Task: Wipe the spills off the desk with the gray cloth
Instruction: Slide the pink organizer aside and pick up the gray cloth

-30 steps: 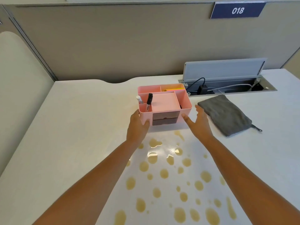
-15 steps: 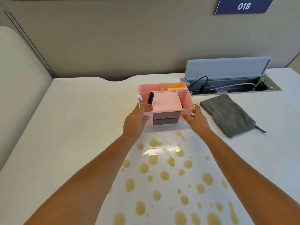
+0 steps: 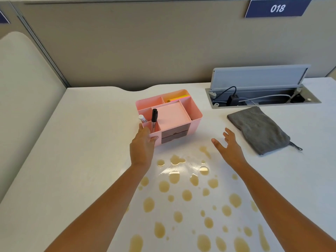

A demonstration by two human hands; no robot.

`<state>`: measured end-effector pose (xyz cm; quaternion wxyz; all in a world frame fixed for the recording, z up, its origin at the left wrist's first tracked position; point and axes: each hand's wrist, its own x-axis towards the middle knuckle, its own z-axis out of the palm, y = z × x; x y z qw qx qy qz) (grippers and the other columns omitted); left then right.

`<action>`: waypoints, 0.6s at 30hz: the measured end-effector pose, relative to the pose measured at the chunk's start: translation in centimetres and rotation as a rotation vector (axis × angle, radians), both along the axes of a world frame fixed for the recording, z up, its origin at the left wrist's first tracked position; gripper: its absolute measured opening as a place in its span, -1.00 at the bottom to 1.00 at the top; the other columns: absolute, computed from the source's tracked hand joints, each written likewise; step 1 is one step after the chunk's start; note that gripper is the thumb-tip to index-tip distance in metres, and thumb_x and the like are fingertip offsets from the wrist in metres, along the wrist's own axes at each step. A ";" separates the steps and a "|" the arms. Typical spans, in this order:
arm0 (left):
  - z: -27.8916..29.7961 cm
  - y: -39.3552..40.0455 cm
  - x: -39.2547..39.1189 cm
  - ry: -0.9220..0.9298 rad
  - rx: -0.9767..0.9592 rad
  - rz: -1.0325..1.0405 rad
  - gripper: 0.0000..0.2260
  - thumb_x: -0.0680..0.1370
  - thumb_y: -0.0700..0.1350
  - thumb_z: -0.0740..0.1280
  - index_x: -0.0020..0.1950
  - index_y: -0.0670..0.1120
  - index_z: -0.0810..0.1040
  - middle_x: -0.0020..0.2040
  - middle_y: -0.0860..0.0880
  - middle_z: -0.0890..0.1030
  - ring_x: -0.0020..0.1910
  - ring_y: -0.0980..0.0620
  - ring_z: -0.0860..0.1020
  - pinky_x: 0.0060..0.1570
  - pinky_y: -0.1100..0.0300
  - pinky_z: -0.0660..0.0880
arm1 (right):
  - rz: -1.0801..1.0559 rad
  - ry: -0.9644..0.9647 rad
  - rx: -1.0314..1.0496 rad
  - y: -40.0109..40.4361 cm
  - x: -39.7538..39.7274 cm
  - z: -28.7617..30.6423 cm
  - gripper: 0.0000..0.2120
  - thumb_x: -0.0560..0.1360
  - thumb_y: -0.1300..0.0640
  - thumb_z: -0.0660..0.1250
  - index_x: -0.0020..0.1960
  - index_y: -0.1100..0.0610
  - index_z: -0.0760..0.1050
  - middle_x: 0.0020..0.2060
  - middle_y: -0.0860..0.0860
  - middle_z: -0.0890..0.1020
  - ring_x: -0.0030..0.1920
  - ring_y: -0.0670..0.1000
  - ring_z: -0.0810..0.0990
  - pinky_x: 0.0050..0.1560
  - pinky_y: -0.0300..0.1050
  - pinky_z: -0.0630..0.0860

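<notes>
Pink organiser (image 3: 169,115) braced by left hand (image 3: 142,148); right hand (image 3: 229,146) fingers released, should next take gray cloth (image 3: 258,130).

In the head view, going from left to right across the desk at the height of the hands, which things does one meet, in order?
Left hand → pink organizer → right hand → gray cloth.
</notes>
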<state>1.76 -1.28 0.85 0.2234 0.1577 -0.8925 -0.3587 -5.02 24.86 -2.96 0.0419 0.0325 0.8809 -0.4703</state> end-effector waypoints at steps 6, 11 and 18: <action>0.1 -3.2 1.4 0.001 0.034 0.172 -0.79 0.47 -0.15 0.38 0.05 -0.20 0.51 0.06 -0.21 0.65 -0.05 -0.25 0.61 -0.03 -0.05 0.57 | 0.070 0.020 0.112 -0.8 0.4 -0.5 -0.25 0.45 -0.14 0.30 0.49 0.07 0.02 0.45 0.10 0.26 0.41 0.13 0.29 0.33 0.01 0.27; 0.1 -6.3 2.6 0.000 0.089 0.309 -0.76 0.46 -0.11 0.39 0.06 -0.18 0.50 0.10 -0.21 0.63 -0.03 -0.25 0.61 0.01 -0.03 0.55 | 0.115 -0.033 0.152 -1.0 0.3 -1.0 -0.21 0.47 -0.21 0.19 0.51 0.03 -0.15 0.51 0.09 0.08 0.49 0.10 0.10 0.40 0.09 0.15; 0.3 -8.8 3.0 -0.008 0.149 0.488 -0.66 0.46 -0.08 0.39 0.18 -0.16 0.48 0.17 -0.20 0.60 0.04 -0.25 0.59 0.06 -0.09 0.56 | 0.175 -0.076 0.218 -1.2 0.8 -1.4 -0.21 0.47 -0.26 0.13 0.51 -0.01 -0.21 0.52 0.14 -0.05 0.51 0.08 -0.06 0.42 0.13 0.08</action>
